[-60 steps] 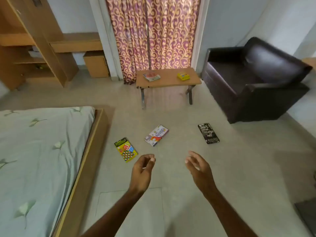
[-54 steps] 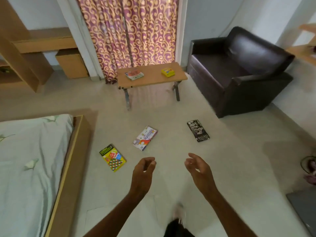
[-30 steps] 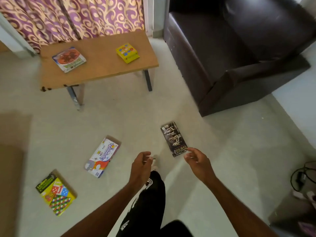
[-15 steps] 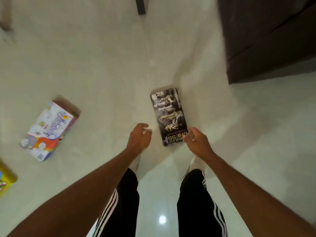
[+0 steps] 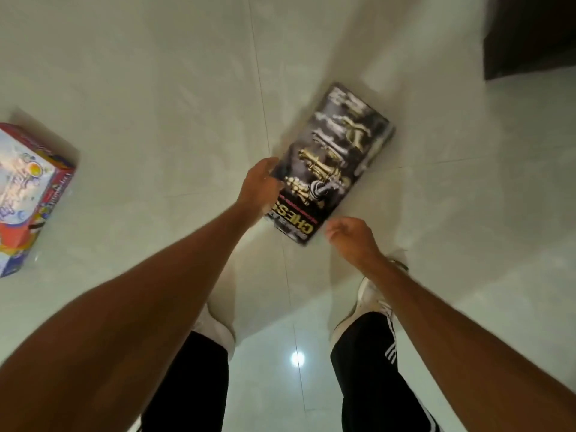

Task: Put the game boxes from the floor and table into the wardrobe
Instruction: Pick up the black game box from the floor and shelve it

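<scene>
A black chess box (image 5: 333, 157) with gold and silver pieces printed on it is tilted above the pale tiled floor, just ahead of my feet. My left hand (image 5: 260, 185) grips its left long edge. My right hand (image 5: 352, 236) hovers beside the box's near corner, fingers loosely curled, holding nothing. A second game box (image 5: 28, 194), white, red and blue, lies flat on the floor at the far left, partly cut off by the frame edge.
The dark base of a sofa (image 5: 530, 35) fills the top right corner. My legs in black striped trousers and my white shoes (image 5: 371, 297) stand directly below the hands. Bare tile (image 5: 156, 88) stretches ahead and to the left.
I walked to the chess box and bent down over it. My left hand took hold of its left edge and the box tilted up and swung rightward. My right hand came off its near corner.
</scene>
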Demonstrator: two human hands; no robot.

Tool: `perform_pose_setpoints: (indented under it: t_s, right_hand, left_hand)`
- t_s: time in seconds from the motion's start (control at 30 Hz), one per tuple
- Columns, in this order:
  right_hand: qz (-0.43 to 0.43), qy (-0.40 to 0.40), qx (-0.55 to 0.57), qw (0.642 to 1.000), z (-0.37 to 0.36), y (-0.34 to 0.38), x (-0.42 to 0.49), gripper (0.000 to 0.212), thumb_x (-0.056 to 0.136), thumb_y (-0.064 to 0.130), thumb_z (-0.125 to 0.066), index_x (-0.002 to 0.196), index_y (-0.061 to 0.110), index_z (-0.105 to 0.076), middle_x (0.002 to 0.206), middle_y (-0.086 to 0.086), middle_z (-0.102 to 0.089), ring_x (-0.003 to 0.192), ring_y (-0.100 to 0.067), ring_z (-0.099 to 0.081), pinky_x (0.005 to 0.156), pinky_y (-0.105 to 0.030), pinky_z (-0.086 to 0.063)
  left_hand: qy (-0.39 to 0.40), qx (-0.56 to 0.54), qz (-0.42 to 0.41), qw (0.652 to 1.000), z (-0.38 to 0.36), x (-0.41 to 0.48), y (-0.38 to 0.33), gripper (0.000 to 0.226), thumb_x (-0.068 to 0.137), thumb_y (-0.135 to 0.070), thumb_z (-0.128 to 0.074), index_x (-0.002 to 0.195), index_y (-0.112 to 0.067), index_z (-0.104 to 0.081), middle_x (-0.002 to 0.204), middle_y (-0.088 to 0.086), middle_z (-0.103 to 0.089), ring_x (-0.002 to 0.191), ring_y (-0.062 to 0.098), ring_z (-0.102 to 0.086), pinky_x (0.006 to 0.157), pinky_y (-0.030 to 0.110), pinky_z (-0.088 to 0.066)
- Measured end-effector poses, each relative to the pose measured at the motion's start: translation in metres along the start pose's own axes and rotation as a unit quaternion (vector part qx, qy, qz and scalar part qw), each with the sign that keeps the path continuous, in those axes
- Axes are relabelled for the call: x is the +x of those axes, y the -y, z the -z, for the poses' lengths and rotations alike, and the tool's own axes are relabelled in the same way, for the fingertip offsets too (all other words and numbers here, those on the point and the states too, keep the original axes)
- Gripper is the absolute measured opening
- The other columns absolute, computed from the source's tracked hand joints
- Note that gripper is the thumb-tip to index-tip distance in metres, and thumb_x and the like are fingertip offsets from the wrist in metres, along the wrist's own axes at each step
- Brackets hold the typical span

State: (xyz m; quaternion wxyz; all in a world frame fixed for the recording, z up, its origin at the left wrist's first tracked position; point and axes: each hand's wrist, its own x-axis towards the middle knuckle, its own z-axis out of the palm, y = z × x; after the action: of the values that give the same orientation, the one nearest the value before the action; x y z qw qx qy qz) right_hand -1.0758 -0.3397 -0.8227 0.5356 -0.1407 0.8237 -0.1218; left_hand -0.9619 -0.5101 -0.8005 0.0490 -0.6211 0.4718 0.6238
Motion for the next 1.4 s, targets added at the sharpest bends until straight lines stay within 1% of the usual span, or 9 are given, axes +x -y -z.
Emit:
perform_pose_setpoints:
  t_s: [0.23, 0.33, 0.4, 0.6, 0.7, 0.83, 0.97, 1.13, 1.4]
  right_hand:
    - [0.185, -0.144, -0.122, 0.964, 0.016, 0.032, 0.004, 0.049, 0.082, 0.001, -0.058, 0.128, 0.015, -0.051, 0.124, -0.009, -0.054, 0.118, -0.025, -0.049, 0.095, -0.038, -0.047]
    - [0.187, -0.133, -0.271, 0.935, 0.019, 0.038, 0.023, 0.100, 0.072, 0.007, -0.071, 0.150, 0.025, -0.011, 0.147, -0.013, -0.035, 0.133, -0.032, -0.036, 0.101, -0.052, -0.043]
    - [0.175, -0.104, -0.312, 0.928, 0.014, 0.032, 0.030, 0.101, 0.066, 0.008, -0.074, 0.148, 0.023, -0.016, 0.143, -0.012, -0.036, 0.127, -0.032, -0.041, 0.094, -0.055, -0.047]
    - [0.218, -0.055, -0.241, 0.944, -0.009, 0.026, 0.002, 0.050, 0.080, 0.015, -0.065, 0.126, 0.020, -0.046, 0.124, -0.007, -0.056, 0.111, -0.030, -0.057, 0.087, -0.044, -0.052]
    - [0.200, -0.092, -0.199, 0.955, -0.012, 0.030, 0.000, 0.065, 0.074, 0.006, -0.067, 0.130, 0.024, -0.040, 0.131, -0.005, -0.051, 0.120, -0.030, -0.049, 0.091, -0.050, -0.050]
    - [0.022, -0.076, -0.097, 0.992, -0.020, 0.030, 0.019, 0.089, 0.075, 0.019, -0.076, 0.146, 0.013, -0.022, 0.150, -0.014, -0.026, 0.135, -0.033, -0.032, 0.105, -0.050, -0.039]
    - [-0.018, 0.029, 0.056, 0.998, -0.036, 0.032, 0.024, 0.056, 0.072, 0.010, -0.078, 0.120, 0.025, -0.055, 0.129, -0.005, -0.051, 0.100, -0.018, -0.060, 0.063, -0.020, -0.054]
    - [0.055, 0.044, 0.136, 0.988, -0.023, 0.074, -0.007, 0.075, 0.070, -0.010, -0.061, 0.136, 0.024, -0.048, 0.130, -0.005, -0.044, 0.104, -0.032, -0.063, 0.049, -0.025, -0.056]
    - [0.195, 0.065, 0.076, 0.976, 0.057, 0.269, -0.223, 0.065, 0.086, -0.002, -0.059, 0.137, 0.034, -0.043, 0.121, 0.001, -0.037, 0.106, -0.005, -0.047, 0.064, -0.008, -0.046]
  left_hand:
    - [-0.153, 0.109, 0.118, 0.975, 0.019, -0.018, 0.036, 0.065, 0.084, -0.012, -0.052, 0.145, -0.008, -0.030, 0.149, 0.013, -0.031, 0.135, 0.032, -0.033, 0.106, 0.046, -0.036]
    - [-0.033, -0.024, 0.276, 0.960, 0.013, -0.022, 0.042, 0.046, 0.088, -0.018, -0.049, 0.132, -0.006, -0.046, 0.131, 0.015, -0.053, 0.115, 0.032, -0.054, 0.089, 0.042, -0.044]
    - [0.049, -0.108, 0.309, 0.944, 0.010, -0.023, 0.039, 0.035, 0.088, -0.019, -0.047, 0.122, -0.011, -0.054, 0.122, 0.012, -0.059, 0.109, 0.029, -0.060, 0.094, 0.046, -0.047]
    - [-0.144, -0.296, 0.167, 0.929, 0.004, -0.012, 0.034, 0.041, 0.093, -0.006, -0.039, 0.132, -0.011, -0.050, 0.113, 0.006, -0.062, 0.105, 0.021, -0.058, 0.093, 0.039, -0.046]
    - [-0.104, -0.233, 0.153, 0.955, 0.008, -0.014, 0.042, 0.041, 0.088, -0.002, -0.043, 0.128, -0.011, -0.051, 0.109, 0.006, -0.063, 0.101, 0.021, -0.059, 0.079, 0.033, -0.044]
    - [-0.022, -0.110, 0.147, 0.983, 0.009, -0.027, 0.051, 0.037, 0.082, 0.003, -0.045, 0.113, -0.008, -0.062, 0.088, 0.002, -0.064, 0.073, 0.013, -0.054, 0.058, 0.027, -0.034]
    - [-0.006, -0.115, 0.151, 0.982, 0.011, -0.039, 0.056, 0.037, 0.084, 0.004, -0.048, 0.113, -0.016, -0.056, 0.092, 0.000, -0.064, 0.079, 0.012, -0.055, 0.060, 0.028, -0.036]
    - [-0.047, -0.216, 0.092, 0.971, 0.045, -0.083, 0.037, 0.049, 0.082, 0.009, -0.047, 0.119, -0.022, -0.053, 0.102, -0.003, -0.066, 0.086, 0.010, -0.062, 0.062, 0.027, -0.043]
    - [-0.110, -0.309, -0.020, 0.944, 0.203, -0.267, -0.090, 0.060, 0.085, 0.006, -0.052, 0.137, -0.023, -0.051, 0.119, 0.001, -0.063, 0.101, 0.014, -0.064, 0.070, 0.029, -0.050]
